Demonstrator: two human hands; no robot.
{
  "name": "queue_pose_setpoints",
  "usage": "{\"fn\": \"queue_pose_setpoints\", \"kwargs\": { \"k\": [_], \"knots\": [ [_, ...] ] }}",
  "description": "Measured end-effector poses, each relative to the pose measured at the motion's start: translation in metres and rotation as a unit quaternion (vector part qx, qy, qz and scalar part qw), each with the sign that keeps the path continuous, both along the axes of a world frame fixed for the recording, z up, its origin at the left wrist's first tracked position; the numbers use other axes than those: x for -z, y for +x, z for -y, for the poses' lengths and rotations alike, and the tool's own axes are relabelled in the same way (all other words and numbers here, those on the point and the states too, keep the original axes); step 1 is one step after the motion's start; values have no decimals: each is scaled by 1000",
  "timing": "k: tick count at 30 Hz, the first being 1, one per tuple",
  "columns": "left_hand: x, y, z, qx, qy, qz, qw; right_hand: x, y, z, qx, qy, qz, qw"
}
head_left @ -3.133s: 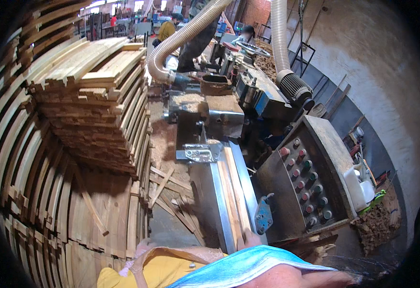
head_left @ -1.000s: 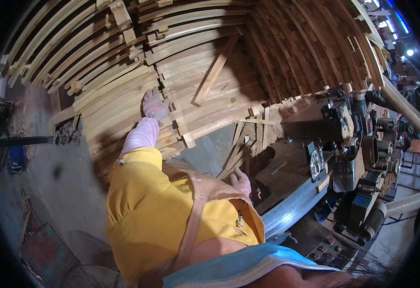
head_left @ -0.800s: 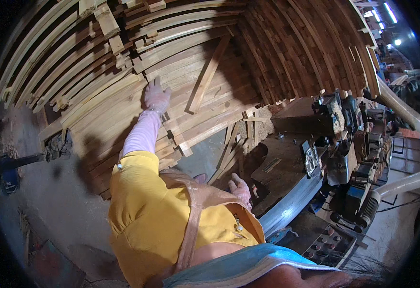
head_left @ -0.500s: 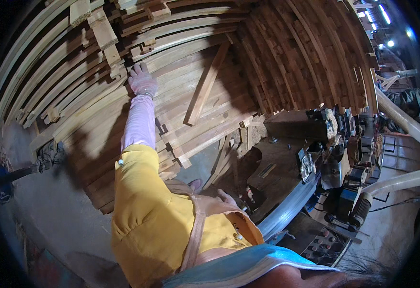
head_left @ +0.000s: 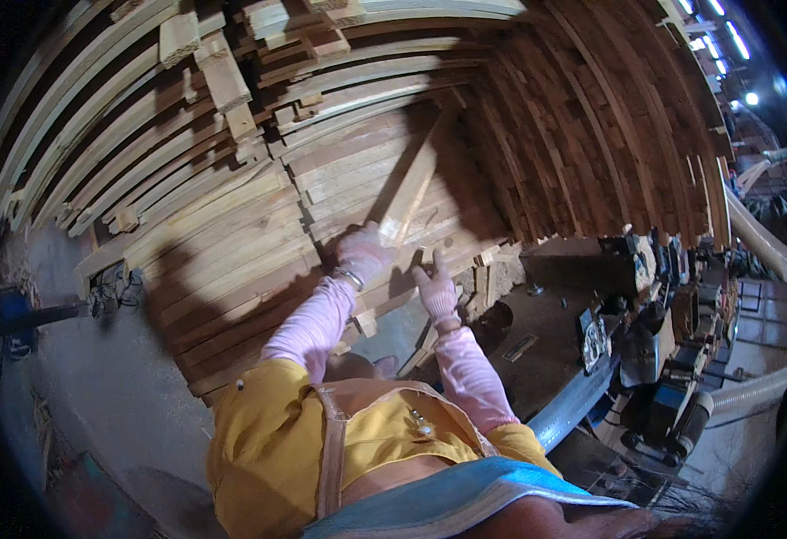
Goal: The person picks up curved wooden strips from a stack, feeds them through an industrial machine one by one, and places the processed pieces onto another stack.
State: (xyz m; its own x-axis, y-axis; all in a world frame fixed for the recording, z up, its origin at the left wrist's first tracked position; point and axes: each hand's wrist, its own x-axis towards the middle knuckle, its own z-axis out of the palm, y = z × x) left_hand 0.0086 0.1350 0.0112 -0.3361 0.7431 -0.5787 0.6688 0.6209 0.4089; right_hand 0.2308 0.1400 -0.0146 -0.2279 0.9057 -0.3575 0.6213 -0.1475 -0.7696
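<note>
A loose wooden plank (head_left: 414, 184) lies slanting over the stack of boards (head_left: 232, 234). At its near end, my left hand (head_left: 365, 251), in a pale glove, has its fingers closed at the plank's edge; the fingertips are partly hidden. My right hand (head_left: 436, 287), gloved too, is held just right of that end with thumb and index finger apart. Nothing shows in the right hand, and it looks separate from the plank.
Rows of stacked wooden strips (head_left: 600, 126) rise at the far right, with more piled slats (head_left: 133, 117) at the far left. A machine with a dark work table (head_left: 546, 314) stands close on the right. Ribbed hoses (head_left: 753, 395) run beside it.
My left hand has come back from the far edge of the boards to the plank's near end. My right hand has risen from beside my apron toward the plank. The view has shifted slightly.
</note>
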Motion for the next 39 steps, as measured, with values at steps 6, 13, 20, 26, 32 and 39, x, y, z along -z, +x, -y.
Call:
{"fn": "queue_pose_setpoints", "kwargs": {
  "k": [6,13,20,26,32,39],
  "knots": [
    [-25,-35,6,43,4,-4,999,-13,-122,-45,43,83,183,979],
    [-31,-3,22,-1,70,15,997,4,-80,-32,66,36,-35,997],
    [-10,42,201,75,19,175,981,-11,93,157,60,-8,187,981],
    [20,38,206,197,19,110,974,-119,200,257,191,10,269,944],
    [14,65,190,360,96,-26,928,-151,273,371,405,159,295,851],
    [-39,123,185,332,-10,-65,941,-81,323,435,470,138,523,698]
  ]
}}
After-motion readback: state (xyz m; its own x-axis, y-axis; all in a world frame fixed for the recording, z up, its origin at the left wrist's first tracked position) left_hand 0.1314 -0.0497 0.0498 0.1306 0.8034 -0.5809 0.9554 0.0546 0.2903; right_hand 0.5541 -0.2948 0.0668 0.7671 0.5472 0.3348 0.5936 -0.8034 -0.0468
